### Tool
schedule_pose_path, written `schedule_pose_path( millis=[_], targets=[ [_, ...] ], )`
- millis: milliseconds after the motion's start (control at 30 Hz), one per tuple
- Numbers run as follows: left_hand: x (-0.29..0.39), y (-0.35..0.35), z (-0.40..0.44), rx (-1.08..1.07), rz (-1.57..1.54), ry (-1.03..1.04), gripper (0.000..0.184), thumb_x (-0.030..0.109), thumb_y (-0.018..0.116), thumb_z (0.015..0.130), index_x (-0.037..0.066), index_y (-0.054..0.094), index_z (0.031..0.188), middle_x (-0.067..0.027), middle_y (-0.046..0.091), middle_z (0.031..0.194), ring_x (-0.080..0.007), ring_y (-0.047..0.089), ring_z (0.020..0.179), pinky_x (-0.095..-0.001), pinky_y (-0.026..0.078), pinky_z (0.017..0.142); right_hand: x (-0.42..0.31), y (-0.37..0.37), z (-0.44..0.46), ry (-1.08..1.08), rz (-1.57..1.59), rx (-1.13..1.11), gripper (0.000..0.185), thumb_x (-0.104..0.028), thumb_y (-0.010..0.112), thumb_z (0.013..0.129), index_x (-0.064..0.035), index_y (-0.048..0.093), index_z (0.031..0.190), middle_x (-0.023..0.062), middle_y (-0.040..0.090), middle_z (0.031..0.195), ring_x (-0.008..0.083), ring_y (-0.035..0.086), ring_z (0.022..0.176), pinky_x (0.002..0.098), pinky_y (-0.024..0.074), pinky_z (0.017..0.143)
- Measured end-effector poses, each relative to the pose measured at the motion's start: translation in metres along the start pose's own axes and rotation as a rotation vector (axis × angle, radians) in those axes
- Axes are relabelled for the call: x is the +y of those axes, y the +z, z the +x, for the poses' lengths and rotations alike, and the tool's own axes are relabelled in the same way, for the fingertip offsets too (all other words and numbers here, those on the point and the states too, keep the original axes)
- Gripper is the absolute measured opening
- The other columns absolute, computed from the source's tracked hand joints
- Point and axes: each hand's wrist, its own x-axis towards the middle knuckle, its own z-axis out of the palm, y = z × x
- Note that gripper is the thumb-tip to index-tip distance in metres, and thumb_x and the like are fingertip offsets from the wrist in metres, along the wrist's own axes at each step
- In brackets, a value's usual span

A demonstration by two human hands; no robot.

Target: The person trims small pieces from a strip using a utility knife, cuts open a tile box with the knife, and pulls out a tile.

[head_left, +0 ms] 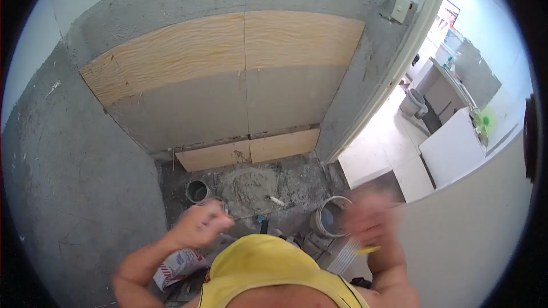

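Note:
My left hand [201,223] is raised in front of my body, fingers curled together and slightly blurred. Whether anything is in those fingers is hidden. My right hand [372,219] is lifted on the other side and strongly smeared by motion. From its lower side sticks out a small yellow object [369,249], seemingly in the grip; its kind does not show. Beyond my left hand stands a dark bucket [197,190]. A pale bucket with grey contents [317,220] is beside my right hand. Neither hand touches the wall.
Wavy beige tiles [297,37] and plain grey tiles [191,111] cover part of the wall ahead. Low beige tiles [285,145] line its foot. Mortar and a white pipe stub [277,200] are on the floor. A printed bag [180,266] lies lower left; a doorway frame [394,80] is right.

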Motion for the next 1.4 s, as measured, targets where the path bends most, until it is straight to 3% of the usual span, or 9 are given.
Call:
schedule_pose_path(
  millis=[33, 67, 133, 200, 500, 700, 767, 967, 1400],
  targets=[
    [-0.015, -0.005, 0.004, -0.028, -0.144, -0.114, 0.027, 0.032, 0.06, 0.099, 0.007, 0.055, 0.089, -0.0016, 0.052, 0.071, -0.0102, 0.048, 0.059, -0.0276, 0.04, 0.051, -0.027, 0.022, -0.029, -0.374, 0.319, -0.56, 0.027, -0.031, 0.057, 0.099, -0.0122, 0.05, 0.081, -0.0009, 0.044, 0.062, 0.0054, 0.047, 0.046, 0.0218, 0.0452, 0.036],
    [-0.024, -0.004, -0.006, -0.054, -0.297, -0.26, 0.027, 0.033, 0.058, 0.1, 0.009, 0.053, 0.089, 0.0, 0.05, 0.073, -0.0096, 0.047, 0.059, -0.026, 0.039, 0.05, -0.023, 0.052, -0.016, -0.355, 0.336, -0.556, 0.027, -0.031, 0.057, 0.099, -0.0122, 0.05, 0.081, -0.0009, 0.044, 0.062, 0.0054, 0.047, 0.046, 0.0218, 0.0452, 0.036],
    [-0.001, 0.014, 0.017, -0.017, -0.605, -0.396, 0.022, 0.031, 0.056, 0.102, 0.012, 0.048, 0.095, 0.0024, 0.047, 0.076, -0.008, 0.043, 0.058, -0.023, 0.037, 0.049, 0.005, 0.096, 0.024, -0.861, -0.599, -0.093, 0.029, -0.037, 0.051, 0.099, -0.0136, 0.043, 0.085, -0.0027, 0.04, 0.057, 0.0038, 0.032, 0.038, 0.0248, 0.0307, 0.032],
    [0.017, 0.023, 0.043, 0.096, -1.078, -0.278, 0.018, 0.028, 0.055, 0.103, 0.014, 0.045, 0.101, 0.0031, 0.042, 0.071, -0.007, 0.036, 0.058, -0.0242, 0.032, 0.046, 0.02, 0.086, 0.08, -0.658, -1.152, 0.229, 0.028, -0.036, 0.055, 0.098, -0.0103, 0.047, 0.089, -0.0028, 0.043, 0.06, 0.0068, 0.039, 0.043, 0.023, 0.0303, 0.037],
    [0.004, 0.064, 0.086, 0.665, -1.243, 0.074, 0.018, 0.021, 0.059, 0.101, 0.013, 0.042, 0.102, 0.0042, 0.047, 0.08, -0.004, 0.04, 0.057, -0.0211, 0.035, 0.052, 0.09, 0.01, 0.203, -0.914, -1.406, 0.245, 0.018, -0.012, 0.069, 0.091, -0.0018, 0.059, 0.102, 0.0002, 0.06, 0.082, 0.0112, 0.057, 0.075, 0.0276, 0.0489, 0.073],
    [0.022, 0.067, 0.096, 0.794, -1.227, -0.006, 0.021, 0.025, 0.06, 0.101, 0.014, 0.043, 0.098, 0.0044, 0.045, 0.075, -0.0047, 0.039, 0.058, -0.0209, 0.04, 0.055, 0.09, 0.009, 0.21, -1.18, -1.796, 0.315, 0.012, -0.008, 0.066, 0.092, -0.0005, 0.057, 0.095, 0.0015, 0.063, 0.084, 0.007, 0.054, 0.073, 0.0251, 0.0456, 0.064],
    [0.015, 0.068, 0.101, 0.817, -1.144, -0.015, 0.023, 0.03, 0.059, 0.101, 0.015, 0.043, 0.095, 0.0042, 0.042, 0.069, -0.0067, 0.04, 0.056, -0.0225, 0.044, 0.056, 0.086, 0.006, 0.211, -1.177, -1.82, 0.326, 0.012, -0.009, 0.065, 0.093, -0.0007, 0.057, 0.095, 0.0007, 0.062, 0.082, 0.0074, 0.054, 0.071, 0.025, 0.0452, 0.062],
    [-0.009, 0.047, 0.101, 0.726, -1.474, -0.001, 0.015, 0.028, 0.05, 0.099, 0.017, 0.046, 0.089, 0.0048, 0.035, 0.068, -0.0053, 0.03, 0.053, -0.0213, 0.028, 0.045, 0.075, 0.021, 0.202, -0.894, -1.458, 0.331, 0.014, -0.013, 0.063, 0.094, -0.0011, 0.057, 0.097, 0.0003, 0.056, 0.079, 0.0069, 0.05, 0.07, 0.0254, 0.0423, 0.06],
    [-0.055, 0.053, 0.088, 0.441, -1.631, -0.292, 0.021, 0.03, 0.053, 0.099, 0.014, 0.049, 0.085, 0.0038, 0.04, 0.066, -0.0073, 0.037, 0.052, -0.0228, 0.032, 0.042, 0.05, 0.017, 0.204, -0.745, -1.334, 0.36, 0.012, -0.012, 0.062, 0.095, -0.0018, 0.056, 0.095, -0.0037, 0.052, 0.083, 0.0042, 0.043, 0.075, 0.021, 0.0378, 0.067]
  ],
)
